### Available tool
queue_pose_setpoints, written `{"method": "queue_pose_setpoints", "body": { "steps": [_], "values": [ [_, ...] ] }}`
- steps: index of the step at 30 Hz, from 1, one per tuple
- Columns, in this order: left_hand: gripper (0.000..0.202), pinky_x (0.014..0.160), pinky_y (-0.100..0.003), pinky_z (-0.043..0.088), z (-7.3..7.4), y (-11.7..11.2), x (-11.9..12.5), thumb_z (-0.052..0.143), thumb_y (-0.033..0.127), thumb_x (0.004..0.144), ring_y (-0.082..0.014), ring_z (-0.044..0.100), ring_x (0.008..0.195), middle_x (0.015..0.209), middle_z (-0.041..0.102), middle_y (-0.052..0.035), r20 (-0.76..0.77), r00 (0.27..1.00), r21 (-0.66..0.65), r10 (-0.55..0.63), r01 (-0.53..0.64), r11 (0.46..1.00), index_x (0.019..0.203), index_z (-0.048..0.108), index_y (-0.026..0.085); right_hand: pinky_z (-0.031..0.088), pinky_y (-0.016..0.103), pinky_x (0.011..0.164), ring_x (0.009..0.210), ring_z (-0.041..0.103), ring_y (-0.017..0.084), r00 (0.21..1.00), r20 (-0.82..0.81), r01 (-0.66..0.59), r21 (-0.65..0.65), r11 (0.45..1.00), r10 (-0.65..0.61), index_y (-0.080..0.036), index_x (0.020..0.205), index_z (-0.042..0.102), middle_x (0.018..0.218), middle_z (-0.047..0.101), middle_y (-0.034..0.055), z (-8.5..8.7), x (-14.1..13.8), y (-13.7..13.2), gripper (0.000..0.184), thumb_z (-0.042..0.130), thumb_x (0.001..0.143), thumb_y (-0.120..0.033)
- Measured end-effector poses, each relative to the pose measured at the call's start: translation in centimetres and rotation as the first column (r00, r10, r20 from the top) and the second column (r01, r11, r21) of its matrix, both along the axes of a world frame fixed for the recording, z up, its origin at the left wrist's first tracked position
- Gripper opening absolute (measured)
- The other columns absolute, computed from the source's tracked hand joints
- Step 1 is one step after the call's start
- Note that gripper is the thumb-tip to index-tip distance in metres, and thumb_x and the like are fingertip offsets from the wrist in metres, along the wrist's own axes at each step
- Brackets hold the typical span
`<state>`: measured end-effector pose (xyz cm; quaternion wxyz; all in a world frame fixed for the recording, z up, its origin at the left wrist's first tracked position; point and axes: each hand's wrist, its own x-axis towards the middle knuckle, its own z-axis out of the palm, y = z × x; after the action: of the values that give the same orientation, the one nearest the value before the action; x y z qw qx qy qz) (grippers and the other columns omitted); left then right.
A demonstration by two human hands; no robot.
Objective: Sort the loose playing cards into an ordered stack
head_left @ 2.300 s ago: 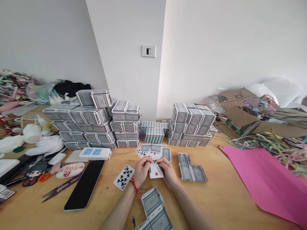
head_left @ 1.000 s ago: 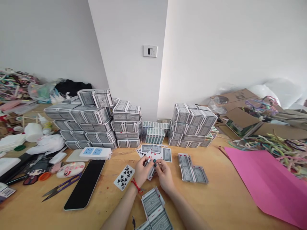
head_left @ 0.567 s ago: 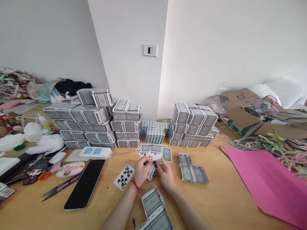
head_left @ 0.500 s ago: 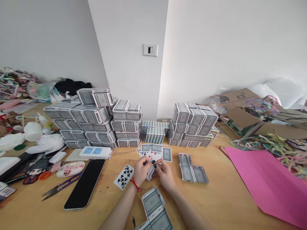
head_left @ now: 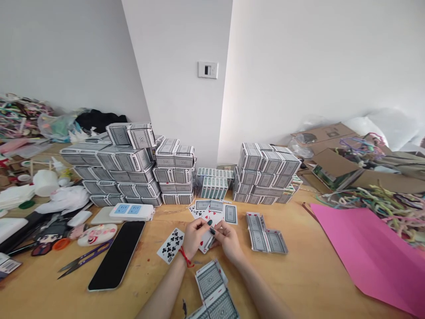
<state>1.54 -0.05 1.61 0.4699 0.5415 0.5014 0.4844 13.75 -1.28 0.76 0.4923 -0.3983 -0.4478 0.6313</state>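
Playing card [head_left: 206,242] sits between left hand [head_left: 195,235] and right hand [head_left: 228,241], both nearly closed, pinching it; its long axis slants, near end pointing toward the wearer and slightly left, a red heart [head_left: 201,243] showing beside the left hand.

You are wearing the single head camera, which is looking forward and down over the wooden table [head_left: 299,274] from its near side. It is showing your left hand [head_left: 195,238] and right hand [head_left: 227,240] fairly near, below centre, and reaching to the far wall [head_left: 282,66].
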Motion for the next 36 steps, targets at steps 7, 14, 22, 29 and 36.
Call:
{"method": "queue_pose_setpoints", "body": {
  "steps": [7, 14, 22, 29, 36],
  "values": [
    [0.021, 0.049, -0.019, 0.032, 0.5, 0.0, -0.3, 0.052, 0.034, 0.069, -0.0083, 0.039, 0.05, 0.053, 0.045, 0.0041, -0.099, 0.993, 0.085, -0.065, 0.074, 0.994, 0.058, 0.049, 0.016, 0.049, 0.025, 0.046, 0.047, 0.053, 0.009, 0.998, -0.001, -0.063, 0.02, 0.998, 0.063, -0.019, 0.071, 0.041, 0.057, 0.052, -0.0054, 0.1, 0.2, 0.0, 0.032, 0.06, 0.064, -0.044],
    [0.021, 0.052, -0.019, 0.034, 0.7, 0.1, -0.6, 0.055, 0.036, 0.067, -0.009, 0.042, 0.055, 0.059, 0.048, 0.0031, -0.079, 0.99, 0.062, -0.115, 0.12, 0.991, 0.063, 0.051, 0.015, 0.048, 0.024, 0.044, 0.041, 0.054, 0.01, 0.992, 0.074, -0.105, -0.026, 0.994, 0.107, -0.017, 0.074, 0.044, 0.052, 0.052, -0.0058, -0.4, 0.4, 0.2, 0.034, 0.059, 0.064, -0.046],
    [0.028, 0.042, -0.018, 0.027, 0.3, 0.4, -0.9, 0.054, 0.04, 0.066, -0.0065, 0.035, 0.043, 0.049, 0.04, 0.0053, 0.116, 0.984, -0.115, -0.137, 0.15, 0.982, 0.055, 0.045, 0.015, 0.047, 0.022, 0.039, 0.036, 0.051, 0.007, 0.99, 0.063, -0.13, 0.013, 0.991, 0.129, -0.018, 0.066, 0.041, 0.049, 0.047, -0.008, -0.1, 0.2, 0.1, 0.035, 0.061, 0.062, -0.046],
    [0.026, 0.051, -0.02, 0.034, 0.3, 0.4, -0.4, 0.052, 0.04, 0.069, -0.0108, 0.043, 0.054, 0.056, 0.049, 0.0015, -0.097, 0.989, 0.022, -0.111, 0.114, 0.993, 0.06, 0.053, 0.015, 0.047, 0.022, 0.039, 0.039, 0.046, 0.006, 0.992, 0.095, -0.087, 0.029, 0.996, 0.084, -0.018, 0.064, 0.04, 0.05, 0.043, -0.0075, -0.6, 0.2, 0.1, 0.033, 0.059, 0.064, -0.046],
    [0.024, 0.055, -0.021, 0.034, 0.5, -0.3, -0.2, 0.045, 0.038, 0.073, -0.0111, 0.041, 0.057, 0.059, 0.046, 0.0021, -0.131, 0.982, 0.077, -0.135, 0.145, 0.986, 0.063, 0.05, 0.017, 0.044, 0.02, 0.036, 0.038, 0.046, 0.007, 0.992, 0.104, -0.075, 0.025, 0.997, 0.072, -0.018, 0.061, 0.04, 0.051, 0.046, -0.0064, -0.8, 0.2, 0.1, 0.033, 0.059, 0.065, -0.045]
  ]
}}
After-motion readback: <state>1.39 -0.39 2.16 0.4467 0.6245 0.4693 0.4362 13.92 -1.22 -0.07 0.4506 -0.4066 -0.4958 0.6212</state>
